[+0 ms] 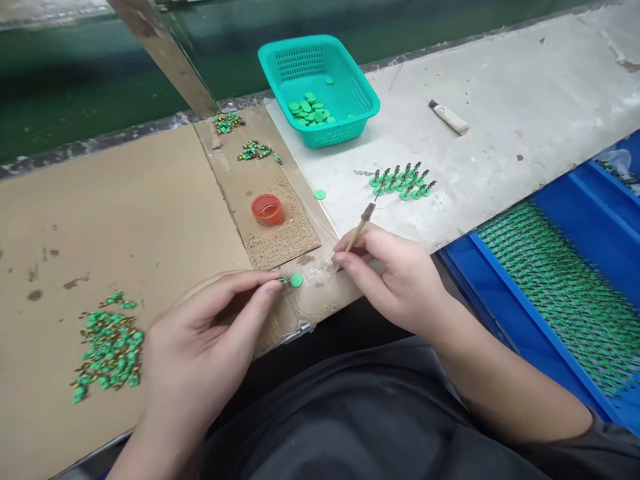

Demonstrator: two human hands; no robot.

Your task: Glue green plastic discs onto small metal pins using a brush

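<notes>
My left hand (200,340) is closed in a pinch on a small green-and-dark figure (283,280), mostly hidden by the fingertips. Right beside it is a round green disc (297,280); whether the two are joined I cannot tell. A thin paintbrush (356,235) is held between the thumb and fingers of my right hand (395,273), its dark end pointing up and away from me. Between and beyond the hands, a small red cup (267,210) with liquid in it stands on a speckled cardboard strip (280,250).
Loose figures lie in a pile (110,347) at left and in smaller heaps (257,151) farther back. A turquoise basket (325,137) contains green discs. Several figures on discs (404,181) stand at right. A whitish tube (449,118) lies behind them; a blue tray (530,300) holds rows of green pieces.
</notes>
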